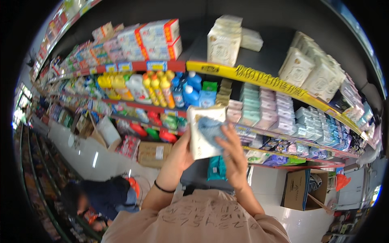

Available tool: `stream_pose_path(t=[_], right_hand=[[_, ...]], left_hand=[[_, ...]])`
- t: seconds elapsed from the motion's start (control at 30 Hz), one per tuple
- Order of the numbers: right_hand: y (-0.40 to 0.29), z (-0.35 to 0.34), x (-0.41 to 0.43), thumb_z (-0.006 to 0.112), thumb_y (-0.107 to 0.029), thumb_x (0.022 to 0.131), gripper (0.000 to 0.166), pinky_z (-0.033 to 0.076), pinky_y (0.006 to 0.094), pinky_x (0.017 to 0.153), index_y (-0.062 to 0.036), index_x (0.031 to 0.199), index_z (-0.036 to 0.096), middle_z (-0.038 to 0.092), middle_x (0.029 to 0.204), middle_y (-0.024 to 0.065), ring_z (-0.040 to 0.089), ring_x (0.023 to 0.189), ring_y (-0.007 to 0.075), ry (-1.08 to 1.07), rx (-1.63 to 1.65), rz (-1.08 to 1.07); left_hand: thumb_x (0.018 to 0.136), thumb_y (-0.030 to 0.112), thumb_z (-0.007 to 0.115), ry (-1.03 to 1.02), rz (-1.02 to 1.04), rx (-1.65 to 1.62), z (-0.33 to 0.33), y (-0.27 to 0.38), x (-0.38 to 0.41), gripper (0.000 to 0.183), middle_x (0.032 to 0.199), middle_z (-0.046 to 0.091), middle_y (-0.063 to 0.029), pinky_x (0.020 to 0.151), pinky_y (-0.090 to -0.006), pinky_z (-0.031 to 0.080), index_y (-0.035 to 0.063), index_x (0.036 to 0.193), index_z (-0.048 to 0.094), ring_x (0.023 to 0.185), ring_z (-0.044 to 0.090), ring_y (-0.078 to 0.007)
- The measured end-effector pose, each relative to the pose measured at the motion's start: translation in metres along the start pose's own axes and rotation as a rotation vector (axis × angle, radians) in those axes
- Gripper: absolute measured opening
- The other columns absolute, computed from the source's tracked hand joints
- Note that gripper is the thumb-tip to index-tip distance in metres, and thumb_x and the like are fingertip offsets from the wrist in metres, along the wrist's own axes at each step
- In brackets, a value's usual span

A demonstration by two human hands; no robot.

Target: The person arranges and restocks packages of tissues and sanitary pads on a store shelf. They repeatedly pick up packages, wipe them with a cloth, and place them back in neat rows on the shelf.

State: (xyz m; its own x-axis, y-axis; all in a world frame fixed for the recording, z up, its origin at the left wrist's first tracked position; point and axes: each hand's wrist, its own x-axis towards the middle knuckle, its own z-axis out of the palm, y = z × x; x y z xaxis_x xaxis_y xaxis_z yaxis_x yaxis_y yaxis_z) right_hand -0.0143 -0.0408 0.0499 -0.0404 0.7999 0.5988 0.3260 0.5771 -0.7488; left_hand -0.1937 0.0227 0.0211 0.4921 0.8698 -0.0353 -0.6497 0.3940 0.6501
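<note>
My left hand [181,152] grips a white soft pack [200,148], probably of tissues, by its left side, in front of my chest. A grey-blue cloth [209,129] lies against the face of the pack under the fingers of my right hand [234,159]. Those fingers are blurred and press the cloth to the pack; the thumb is hard to make out. Beyond the pack, similar pale packs stand on the upper shelf: one stacked group [225,45] in the middle and another [316,70] to the right.
Shelves with a yellow edge strip [261,79] hold bottles [156,89] and boxed goods [267,107]. A closed cardboard box [153,154] and an open one [304,191] stand on the floor. At lower left, a person [106,194] crouches beside another shelf [36,170].
</note>
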Motion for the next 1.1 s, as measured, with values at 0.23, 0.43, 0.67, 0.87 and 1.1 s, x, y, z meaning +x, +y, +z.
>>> stream_pose_path(t=[0.23, 0.43, 0.67, 0.87, 1.1], right_hand=[[-0.002, -0.014, 0.007, 0.047, 0.012, 0.095, 0.042, 0.03, 0.0462, 0.118, -0.0029, 0.128, 0.067, 0.05, 0.151, 0.0171, 0.035, 0.147, 0.0404, 0.124, -0.054, -0.071], [-0.008, -0.037, 0.012, 0.044, -0.005, 0.106, 0.036, 0.034, 0.034, 0.115, -0.0019, 0.139, 0.056, 0.054, 0.147, 0.0122, 0.048, 0.137, 0.023, 0.265, 0.496, 0.247], [0.034, -0.07, -0.047, 0.05, 0.0, 0.102, 0.033, 0.042, 0.0297, 0.105, -0.0036, 0.133, 0.061, 0.063, 0.133, 0.0109, 0.057, 0.124, 0.021, 0.15, 0.273, 0.428], [0.062, -0.134, -0.128, 0.047, 0.005, 0.1, 0.029, 0.045, 0.0272, 0.094, 0.0, 0.121, 0.067, 0.07, 0.113, 0.0093, 0.063, 0.105, 0.0163, 0.483, -0.027, 0.629], [0.064, -0.173, -0.179, 0.047, 0.007, 0.097, 0.03, 0.046, 0.0261, 0.087, 0.0009, 0.118, 0.068, 0.069, 0.104, 0.007, 0.059, 0.094, 0.0134, 0.594, -0.152, 0.721]], left_hand=[[0.073, 0.016, 0.087, -0.122, -0.06, 0.472, 0.02, 0.012, -0.001, 0.083, 0.132, 0.059, -0.0074, 0.098, -0.0333, 0.049, 0.0011, 0.143, 0.045, 0.119, 0.058, -0.0164], [0.065, 0.006, 0.087, -0.235, -0.024, 0.521, 0.027, -0.011, 0.003, 0.094, 0.136, 0.056, -0.0102, 0.103, -0.0376, 0.048, 0.0, 0.146, 0.04, 0.126, 0.055, -0.0223], [0.067, 0.003, 0.086, -0.042, 0.205, 0.417, 0.046, 0.003, 0.032, 0.085, 0.13, 0.06, -0.0108, 0.1, -0.0393, 0.053, -0.0001, 0.141, 0.044, 0.12, 0.06, -0.024], [0.077, -0.007, 0.075, -0.199, 0.618, 0.633, 0.141, 0.061, 0.13, 0.081, 0.14, 0.052, -0.0109, 0.108, -0.0415, 0.048, 0.0077, 0.147, 0.036, 0.132, 0.052, -0.0259], [0.07, -0.016, 0.063, -0.311, 0.743, 0.66, 0.246, 0.084, 0.26, 0.077, 0.13, 0.052, -0.0123, 0.097, -0.0339, 0.05, 0.0087, 0.139, 0.038, 0.124, 0.054, -0.0245]])
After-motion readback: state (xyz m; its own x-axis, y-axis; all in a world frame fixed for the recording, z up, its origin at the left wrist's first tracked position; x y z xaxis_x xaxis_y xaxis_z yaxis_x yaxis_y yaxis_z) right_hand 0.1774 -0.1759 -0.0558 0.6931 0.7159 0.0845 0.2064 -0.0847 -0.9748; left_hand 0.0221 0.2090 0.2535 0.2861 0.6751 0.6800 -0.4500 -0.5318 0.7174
